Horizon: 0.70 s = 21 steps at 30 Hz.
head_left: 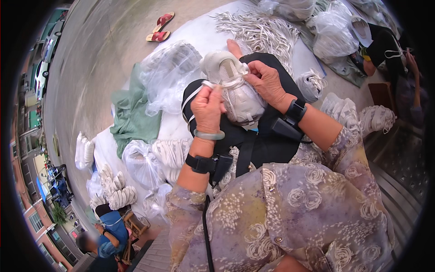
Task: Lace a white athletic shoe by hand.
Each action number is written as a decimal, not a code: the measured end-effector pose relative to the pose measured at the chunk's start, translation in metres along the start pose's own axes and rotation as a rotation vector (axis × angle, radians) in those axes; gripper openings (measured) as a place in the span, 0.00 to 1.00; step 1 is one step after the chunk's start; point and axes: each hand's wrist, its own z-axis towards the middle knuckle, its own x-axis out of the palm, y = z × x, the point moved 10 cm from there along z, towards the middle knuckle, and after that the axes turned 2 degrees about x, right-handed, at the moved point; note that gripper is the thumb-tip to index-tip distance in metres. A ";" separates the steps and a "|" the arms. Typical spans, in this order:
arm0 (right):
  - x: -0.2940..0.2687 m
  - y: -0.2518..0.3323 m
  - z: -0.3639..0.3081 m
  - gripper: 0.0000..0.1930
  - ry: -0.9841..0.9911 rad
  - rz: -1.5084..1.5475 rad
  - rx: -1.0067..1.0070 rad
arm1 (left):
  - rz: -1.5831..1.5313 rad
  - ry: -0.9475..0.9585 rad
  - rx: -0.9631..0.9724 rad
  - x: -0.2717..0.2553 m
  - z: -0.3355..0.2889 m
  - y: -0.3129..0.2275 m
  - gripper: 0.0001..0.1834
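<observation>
A white sneaker (244, 97) with a mesh tongue rests on my lap over black cloth, its opening away from me. My left hand (208, 106) is closed in a pinch on a white shoelace (188, 102) at the shoe's left side. The lace's loose length hangs down to the left of that hand. On the other side, my right hand (269, 86) pinches the shoe's upper edge beside the eyelets, thumb and forefinger close together. Whether a lace end is also between those fingers is hidden. One strand of lace crosses the tongue between my hands.
Beyond the shoe lies a heap of white laces (267, 38). Plastic bags (170, 77) of shoes and a green cloth (138, 109) lie left. More white sneakers (342, 111) stand right. Red slippers (159, 29) are far off. A person in blue (113, 231) sits lower left; another works far right.
</observation>
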 end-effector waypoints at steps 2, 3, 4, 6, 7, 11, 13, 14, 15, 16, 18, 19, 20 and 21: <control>0.003 -0.003 0.000 0.10 0.002 -0.023 0.007 | -0.053 -0.059 -0.044 -0.014 0.001 0.003 0.07; 0.003 -0.003 0.000 0.11 -0.006 -0.026 -0.001 | -0.112 -0.108 -0.071 -0.022 0.002 0.006 0.06; 0.003 -0.004 -0.001 0.12 -0.010 -0.031 -0.001 | -0.075 -0.124 -0.093 -0.026 0.003 0.009 0.06; 0.005 -0.007 -0.002 0.12 0.005 -0.002 -0.003 | -0.066 -0.112 -0.077 -0.026 0.005 0.012 0.05; 0.005 -0.008 -0.003 0.12 0.015 0.015 0.003 | -0.060 -0.104 -0.073 -0.024 0.006 0.014 0.05; 0.001 -0.010 -0.005 0.10 0.012 -0.023 -0.005 | -0.014 -0.085 -0.021 -0.017 0.014 0.020 0.04; 0.001 -0.010 -0.005 0.10 0.010 -0.028 -0.012 | 0.136 -0.094 0.057 -0.016 0.017 0.015 0.04; 0.000 -0.009 -0.005 0.10 0.006 -0.033 -0.028 | 0.174 -0.098 0.099 -0.015 0.018 0.012 0.04; 0.000 -0.010 -0.005 0.10 0.007 -0.034 -0.021 | 0.174 -0.097 0.099 -0.014 0.019 0.013 0.04; 0.000 -0.010 -0.005 0.10 0.007 -0.035 -0.016 | 0.202 -0.108 0.119 -0.014 0.019 0.011 0.04; 0.001 -0.011 -0.005 0.10 0.008 -0.037 -0.010 | 0.229 -0.119 0.137 -0.014 0.019 0.010 0.03; 0.000 -0.010 -0.005 0.10 0.003 -0.048 -0.030 | 0.225 -0.129 0.147 -0.014 0.018 0.009 0.03; 0.000 -0.008 -0.005 0.10 -0.006 -0.061 -0.047 | 0.230 -0.138 0.159 -0.014 0.018 0.007 0.03; 0.001 -0.008 -0.005 0.10 0.000 -0.058 -0.050 | 0.223 -0.141 0.157 -0.014 0.017 0.007 0.03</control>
